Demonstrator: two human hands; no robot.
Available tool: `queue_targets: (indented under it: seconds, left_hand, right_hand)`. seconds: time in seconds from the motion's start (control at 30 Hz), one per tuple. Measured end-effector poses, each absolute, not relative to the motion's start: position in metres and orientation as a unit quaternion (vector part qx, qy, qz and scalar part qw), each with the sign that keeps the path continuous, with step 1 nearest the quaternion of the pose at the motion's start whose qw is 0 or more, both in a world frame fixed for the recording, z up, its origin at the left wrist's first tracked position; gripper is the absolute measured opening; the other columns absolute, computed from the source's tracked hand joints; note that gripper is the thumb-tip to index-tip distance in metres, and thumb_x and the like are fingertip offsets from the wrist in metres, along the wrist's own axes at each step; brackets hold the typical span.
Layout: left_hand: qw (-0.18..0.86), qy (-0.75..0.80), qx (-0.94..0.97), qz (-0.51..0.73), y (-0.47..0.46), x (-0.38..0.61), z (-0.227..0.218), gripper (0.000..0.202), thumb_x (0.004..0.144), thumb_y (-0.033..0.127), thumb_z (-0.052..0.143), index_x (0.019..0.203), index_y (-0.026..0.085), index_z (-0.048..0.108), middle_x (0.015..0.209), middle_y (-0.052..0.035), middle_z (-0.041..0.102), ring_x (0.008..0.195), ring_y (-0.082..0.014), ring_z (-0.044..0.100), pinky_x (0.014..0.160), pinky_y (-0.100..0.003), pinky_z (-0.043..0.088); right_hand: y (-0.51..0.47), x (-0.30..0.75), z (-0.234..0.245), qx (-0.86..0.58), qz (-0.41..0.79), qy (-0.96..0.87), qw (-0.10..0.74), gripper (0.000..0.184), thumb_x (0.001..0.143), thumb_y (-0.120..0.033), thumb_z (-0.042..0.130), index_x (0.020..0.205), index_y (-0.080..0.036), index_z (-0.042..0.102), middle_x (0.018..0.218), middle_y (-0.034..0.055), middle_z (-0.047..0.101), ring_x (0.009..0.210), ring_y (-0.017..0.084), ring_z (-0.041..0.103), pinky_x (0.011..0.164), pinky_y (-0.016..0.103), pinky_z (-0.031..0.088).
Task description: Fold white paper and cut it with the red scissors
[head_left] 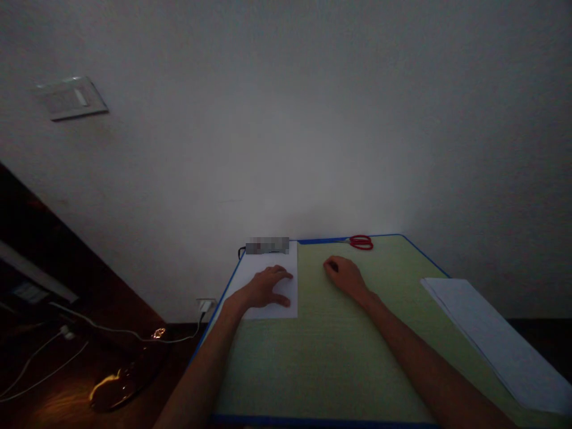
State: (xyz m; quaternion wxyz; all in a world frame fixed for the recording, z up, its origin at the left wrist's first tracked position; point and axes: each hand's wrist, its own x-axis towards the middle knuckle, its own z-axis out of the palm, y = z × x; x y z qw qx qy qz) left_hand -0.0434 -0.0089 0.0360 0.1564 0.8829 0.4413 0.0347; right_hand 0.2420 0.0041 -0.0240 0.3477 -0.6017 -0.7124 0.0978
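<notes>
My left hand [269, 287] lies over a white sheet of paper [290, 253] at the table's far left corner. Its thumb and fingers are spread apart, and it holds nothing. To the right of the sheet, my right hand [344, 274] rests on the pale green tabletop [313, 363], curled into a loose fist. A dark hollow shows inside the curl, with no object visible in it. Beyond that hand, scissors with red handles [361, 242] lie near the far edge.
White paper sheets [496, 342] lie along the table's right edge, partly past it. A pixelated object [267, 245] sits at the far left corner. The wall [286, 131] stands close behind the table. A plug [205, 306] with a cord is at the left.
</notes>
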Motion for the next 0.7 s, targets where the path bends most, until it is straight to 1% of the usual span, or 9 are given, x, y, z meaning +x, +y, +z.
queue_targets:
  seconds: [0.17,0.27,0.4,0.5,0.6,0.7]
  left_hand:
    - [0.165,0.439,0.882,0.044,-0.008,-0.043,0.037,0.060,0.083,0.045,0.075,0.138,0.030,0.057,0.147,-0.0095,0.054,0.135,-0.0319,0.049,0.111,-0.048,0.041]
    - [0.162,0.434,0.885,0.046,-0.007,-0.043,0.037,0.060,0.084,0.041,0.074,0.140,0.028,0.056,0.146,-0.0103,0.056,0.134,-0.0311,0.050,0.110,-0.046,0.041]
    - [0.164,0.442,0.881,0.048,-0.008,-0.044,0.036,0.064,0.086,0.044,0.072,0.145,0.029,0.052,0.151,-0.0093,0.054,0.138,-0.0306,0.048,0.113,-0.046,0.039]
    - [0.164,0.451,0.876,0.049,-0.007,-0.046,0.034,0.066,0.087,0.046,0.071,0.147,0.028,0.050,0.153,-0.0096,0.053,0.141,-0.0303,0.046,0.115,-0.046,0.037]
    - [0.164,0.452,0.875,0.049,-0.007,-0.046,0.033,0.064,0.089,0.047,0.068,0.148,0.028,0.049,0.154,-0.0091,0.053,0.143,-0.0295,0.046,0.116,-0.045,0.037]
    - [0.164,0.457,0.873,0.051,-0.006,-0.047,0.032,0.061,0.093,0.048,0.063,0.149,0.028,0.049,0.155,-0.0095,0.052,0.144,-0.0289,0.045,0.117,-0.045,0.035]
  right_hand:
    - [0.004,0.241,-0.025,-0.602,0.099,-0.711,0.349,0.022,0.093,-0.024,0.054,0.091,-0.018,0.075,0.092,0.0082,0.077,0.083,0.020,0.067,0.077,0.029,0.044]
    - [0.004,0.241,-0.026,-0.601,0.099,-0.712,0.350,0.022,0.094,-0.023,0.054,0.091,-0.018,0.075,0.091,0.0082,0.077,0.083,0.020,0.068,0.078,0.030,0.045]
    - [0.004,0.242,-0.026,-0.598,0.099,-0.712,0.354,0.022,0.093,-0.023,0.053,0.089,-0.018,0.074,0.089,0.0082,0.077,0.081,0.020,0.068,0.077,0.030,0.045]
    - [0.003,0.242,-0.023,-0.590,0.100,-0.716,0.360,0.022,0.093,-0.022,0.053,0.090,-0.017,0.073,0.090,0.0096,0.076,0.081,0.022,0.067,0.077,0.032,0.046]
    - [-0.002,0.235,-0.018,-0.566,0.107,-0.731,0.366,0.021,0.093,-0.021,0.053,0.093,-0.016,0.073,0.094,0.0102,0.076,0.082,0.021,0.067,0.080,0.032,0.046]
    - [-0.011,0.221,-0.012,-0.525,0.132,-0.755,0.369,0.020,0.094,-0.022,0.055,0.098,-0.018,0.073,0.094,0.0084,0.076,0.079,0.018,0.067,0.079,0.030,0.047]
